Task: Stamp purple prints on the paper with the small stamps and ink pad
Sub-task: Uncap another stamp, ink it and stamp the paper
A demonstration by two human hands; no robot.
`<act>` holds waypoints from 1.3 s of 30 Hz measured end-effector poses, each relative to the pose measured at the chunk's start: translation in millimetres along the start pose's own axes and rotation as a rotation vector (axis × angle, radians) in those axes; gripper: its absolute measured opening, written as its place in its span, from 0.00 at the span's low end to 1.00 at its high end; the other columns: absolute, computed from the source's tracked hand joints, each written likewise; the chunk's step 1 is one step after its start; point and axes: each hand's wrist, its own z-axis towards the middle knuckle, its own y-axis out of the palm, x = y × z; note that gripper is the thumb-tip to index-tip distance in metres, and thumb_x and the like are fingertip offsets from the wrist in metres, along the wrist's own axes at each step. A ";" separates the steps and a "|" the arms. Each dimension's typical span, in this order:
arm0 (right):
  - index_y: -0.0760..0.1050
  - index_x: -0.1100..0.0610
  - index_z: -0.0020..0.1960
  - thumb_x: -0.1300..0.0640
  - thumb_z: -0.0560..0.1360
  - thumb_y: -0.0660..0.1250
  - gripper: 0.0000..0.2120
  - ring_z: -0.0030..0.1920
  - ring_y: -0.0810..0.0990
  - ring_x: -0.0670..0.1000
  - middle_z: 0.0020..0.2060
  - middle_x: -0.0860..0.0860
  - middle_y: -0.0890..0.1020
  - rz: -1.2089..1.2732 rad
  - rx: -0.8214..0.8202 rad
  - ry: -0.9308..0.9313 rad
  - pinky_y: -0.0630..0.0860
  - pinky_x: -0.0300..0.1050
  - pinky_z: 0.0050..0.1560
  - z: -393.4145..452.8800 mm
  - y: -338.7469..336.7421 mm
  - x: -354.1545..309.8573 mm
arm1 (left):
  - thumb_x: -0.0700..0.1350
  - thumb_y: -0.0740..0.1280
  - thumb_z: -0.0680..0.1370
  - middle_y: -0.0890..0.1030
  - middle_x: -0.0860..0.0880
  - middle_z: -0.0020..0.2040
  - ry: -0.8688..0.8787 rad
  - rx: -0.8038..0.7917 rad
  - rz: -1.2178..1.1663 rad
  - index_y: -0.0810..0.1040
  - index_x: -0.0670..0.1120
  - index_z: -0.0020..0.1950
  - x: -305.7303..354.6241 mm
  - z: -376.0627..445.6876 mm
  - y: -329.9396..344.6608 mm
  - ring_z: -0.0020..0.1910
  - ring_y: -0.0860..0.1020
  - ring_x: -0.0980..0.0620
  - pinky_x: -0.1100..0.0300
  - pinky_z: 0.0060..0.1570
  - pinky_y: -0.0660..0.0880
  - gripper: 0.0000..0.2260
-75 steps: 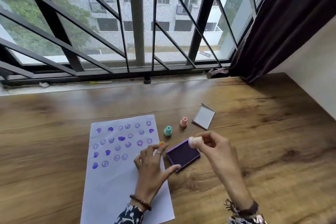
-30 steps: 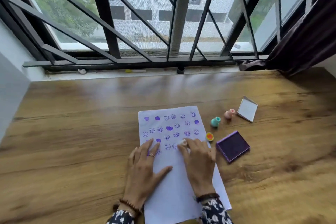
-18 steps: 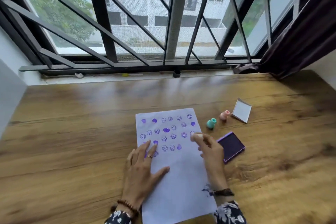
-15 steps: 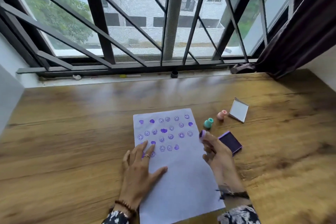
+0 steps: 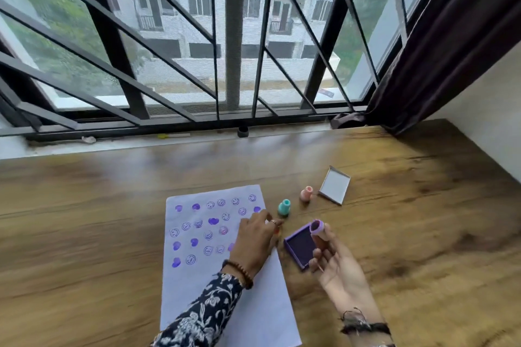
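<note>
Holding a small stamp between fingertips, your right hand is turned palm up, with the stamp's purple-inked face tipped up and away from you. It hangs over the near right edge of the open purple ink pad, hiding that corner. Your left hand lies palm down across the right edge of the white paper, fingers loosely curled and reaching toward the pad; whether they grip anything you cannot tell, since a small orange object just under them is mostly hidden. The left hand also covers several prints in the right-hand part of the sheet.

Rows of purple prints, smiley faces and hearts, fill the upper half of the paper; its lower half is blank. A teal stamp stands upright just beyond your left fingers, beside the paper's right edge. A pink stamp stands a little farther back, near the ink pad's lid, which lies on the wooden table showing its pale face. No readable writing shows anywhere. A dark curtain hangs at the right of the barred window. Your floral sleeve is cut off at the bottom edge.
</note>
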 end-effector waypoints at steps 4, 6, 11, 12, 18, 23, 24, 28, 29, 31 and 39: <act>0.78 0.56 0.46 0.52 0.61 0.70 0.16 0.31 0.71 0.46 0.33 0.49 0.77 -0.104 -0.011 -0.033 0.71 0.35 0.25 6.0 -11.6 -4.0 | 0.44 0.63 0.77 0.76 0.47 0.53 -0.035 0.113 -0.106 0.76 0.46 0.55 6.2 2.0 1.9 0.51 0.73 0.49 0.60 0.49 0.64 0.08; 0.81 0.56 0.44 0.54 0.65 0.71 0.10 0.32 0.73 0.45 0.32 0.47 0.80 -0.229 -0.052 -0.108 0.71 0.36 0.30 8.0 -14.9 -5.5 | 0.41 0.70 0.73 0.80 0.51 0.45 -0.177 0.228 -0.479 0.80 0.47 0.47 15.7 -4.0 -2.8 0.43 0.77 0.54 0.71 0.43 0.67 0.05; 0.82 0.54 0.47 0.56 0.71 0.70 0.06 0.41 0.82 0.44 0.40 0.49 0.86 -0.474 -0.164 -0.294 0.74 0.38 0.40 10.4 -14.5 -10.4 | 0.42 0.71 0.70 0.85 0.50 0.45 -0.450 0.096 -1.278 0.83 0.51 0.45 36.2 -23.4 -6.4 0.46 0.81 0.56 0.69 0.42 0.74 0.06; 0.82 0.54 0.48 0.56 0.70 0.71 0.07 0.43 0.82 0.45 0.42 0.49 0.86 -0.497 -0.185 -0.318 0.75 0.38 0.41 10.1 -13.9 -11.2 | 0.43 0.71 0.70 0.85 0.48 0.47 -0.443 0.085 -1.302 0.83 0.50 0.47 38.7 -25.6 -8.4 0.48 0.81 0.54 0.66 0.44 0.75 0.07; 0.81 0.49 0.47 0.53 0.66 0.74 0.10 0.45 0.83 0.45 0.42 0.45 0.86 -0.727 -0.257 -0.514 0.79 0.39 0.46 11.3 -13.8 -15.8 | 0.47 0.72 0.66 0.86 0.50 0.45 -0.425 0.104 -1.335 0.83 0.47 0.47 43.7 -27.0 -23.2 0.47 0.82 0.55 0.68 0.42 0.76 0.11; 0.81 0.48 0.48 0.54 0.67 0.72 0.10 0.46 0.83 0.42 0.43 0.44 0.86 -0.823 -0.399 -0.538 0.77 0.33 0.45 13.2 -14.0 -22.5 | 0.35 0.71 0.70 0.85 0.43 0.46 -0.416 0.118 -1.284 0.82 0.41 0.48 43.5 -28.3 -28.8 0.44 0.82 0.54 0.67 0.44 0.78 0.08; 0.81 0.49 0.48 0.58 0.68 0.72 0.10 0.46 0.83 0.43 0.42 0.46 0.86 -0.837 -0.410 -0.538 0.77 0.34 0.46 15.2 -14.4 -23.6 | 0.34 0.71 0.69 0.85 0.42 0.44 -0.405 0.116 -1.285 0.82 0.40 0.47 43.5 -28.0 -29.4 0.42 0.82 0.55 0.67 0.43 0.78 0.08; 0.81 0.51 0.47 0.63 0.69 0.72 0.10 0.46 0.83 0.46 0.42 0.49 0.86 -0.832 -0.424 -0.518 0.77 0.36 0.47 22.0 -16.2 -23.1 | 0.32 0.72 0.68 0.84 0.41 0.42 -0.384 0.088 -1.257 0.82 0.38 0.46 40.6 -25.4 -28.6 0.41 0.82 0.52 0.66 0.43 0.78 0.08; 0.82 0.52 0.47 0.63 0.68 0.72 0.10 0.46 0.83 0.46 0.42 0.49 0.86 -0.825 -0.429 -0.511 0.77 0.35 0.45 23.9 -16.6 -23.2 | 0.32 0.72 0.68 0.84 0.42 0.41 -0.379 0.085 -1.251 0.82 0.38 0.45 40.4 -25.2 -28.2 0.41 0.82 0.52 0.66 0.42 0.78 0.07; 0.82 0.52 0.47 0.62 0.68 0.72 0.09 0.46 0.83 0.46 0.42 0.50 0.86 -0.824 -0.442 -0.488 0.76 0.34 0.44 28.3 -17.4 -24.7 | 0.32 0.73 0.67 0.85 0.43 0.41 -0.372 0.088 -1.244 0.82 0.39 0.44 40.6 -25.1 -26.8 0.41 0.83 0.52 0.67 0.41 0.78 0.07; 0.83 0.55 0.45 0.60 0.70 0.71 0.05 0.40 0.81 0.45 0.39 0.50 0.86 -0.890 -0.473 -0.380 0.77 0.38 0.41 52.8 -14.2 -29.7 | 0.36 0.75 0.67 0.86 0.45 0.44 -0.333 0.170 -1.087 0.82 0.44 0.44 35.7 -20.3 -9.0 0.44 0.83 0.51 0.57 0.47 0.80 0.08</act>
